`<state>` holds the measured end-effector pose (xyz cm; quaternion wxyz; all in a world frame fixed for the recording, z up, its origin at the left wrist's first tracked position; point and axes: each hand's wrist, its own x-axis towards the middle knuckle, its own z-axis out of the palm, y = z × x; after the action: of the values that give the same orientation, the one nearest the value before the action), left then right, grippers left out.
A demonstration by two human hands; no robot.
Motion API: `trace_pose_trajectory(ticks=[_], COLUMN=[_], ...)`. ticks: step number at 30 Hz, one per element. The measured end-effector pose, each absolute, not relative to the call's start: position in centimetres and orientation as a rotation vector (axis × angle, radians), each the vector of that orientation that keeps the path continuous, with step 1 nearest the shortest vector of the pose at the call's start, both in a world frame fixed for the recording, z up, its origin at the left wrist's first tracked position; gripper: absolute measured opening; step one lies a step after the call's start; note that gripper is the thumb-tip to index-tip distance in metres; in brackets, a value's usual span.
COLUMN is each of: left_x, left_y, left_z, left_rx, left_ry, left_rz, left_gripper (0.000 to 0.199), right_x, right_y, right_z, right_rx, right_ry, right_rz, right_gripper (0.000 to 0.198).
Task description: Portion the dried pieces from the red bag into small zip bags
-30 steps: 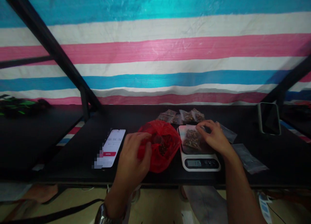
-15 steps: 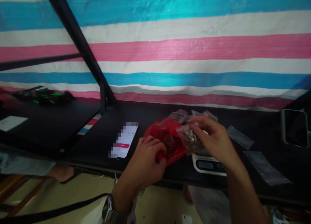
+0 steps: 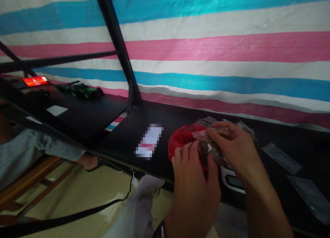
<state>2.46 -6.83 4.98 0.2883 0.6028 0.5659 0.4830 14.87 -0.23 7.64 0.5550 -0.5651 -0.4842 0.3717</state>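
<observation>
My right hand [image 3: 235, 150] pinches a clear zip bag [image 3: 212, 147] that holds small brownish, shiny pieces too blurred to name. Close against the bag's lower left side is my left hand [image 3: 194, 181], its fingers curved and the thumb apart from them; whether it touches the bag I cannot tell. Both hands are above a red plastic bag [image 3: 177, 136], which lies open on the black table and is partly covered by my fingers. Under my right hand, a white digital scale [image 3: 233, 181] shows only its front edge and display.
Flat clear bags [image 3: 282, 158] lie to the right. Further filled bags [image 3: 206, 121] are behind the red one. A phone [image 3: 149, 141] lies to the left. Beyond a black metal frame [image 3: 116, 35] are a green-black toy car [image 3: 85, 90] and a seated person's leg [image 3: 51, 145].
My left hand has left the red bag's edge and moved right and up to the clear bag. My right hand still holds that bag. The view has turned left.
</observation>
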Motion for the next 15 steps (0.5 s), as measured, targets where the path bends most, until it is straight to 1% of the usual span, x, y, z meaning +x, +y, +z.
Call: trace_pose_trajectory(ticks=[3, 4, 7, 9, 12, 15], left_x=[4.6, 5.3, 7.0, 7.4, 6.9, 5.8], left_y=[-8.7, -9.2, -9.4, -8.8, -7.7, -7.0], left_z=[5.1, 4.7, 3.2, 2.3, 1.7, 1.7], left_rx=[1.181, 1.032, 0.721, 0.555, 0.386, 0.315], left_ry=[1.217, 1.145, 1.035, 1.023, 1.043, 1.088], left_rz=[1.162, 1.132, 1.126, 1.164, 1.159, 1.162], left_gripper=[0.064, 0.066, 0.057, 0.056, 0.060, 0.068], right_x=[16.6, 17.0, 17.5, 17.0, 15.6, 14.5], right_y=[-0.6, -0.6, -0.5, -0.4, -0.2, -0.1], right_z=[8.1, 8.0, 7.6, 7.2, 6.7, 6.0], right_rx=[-1.363, -1.394, -1.523, -1.558, -1.550, -1.581], right_ry=[-1.135, -1.154, -1.263, -1.337, -1.428, -1.512], right_rz=[0.841, 0.828, 0.813, 0.812, 0.779, 0.728], right_gripper=[0.046, 0.045, 0.035, 0.026, 0.018, 0.016])
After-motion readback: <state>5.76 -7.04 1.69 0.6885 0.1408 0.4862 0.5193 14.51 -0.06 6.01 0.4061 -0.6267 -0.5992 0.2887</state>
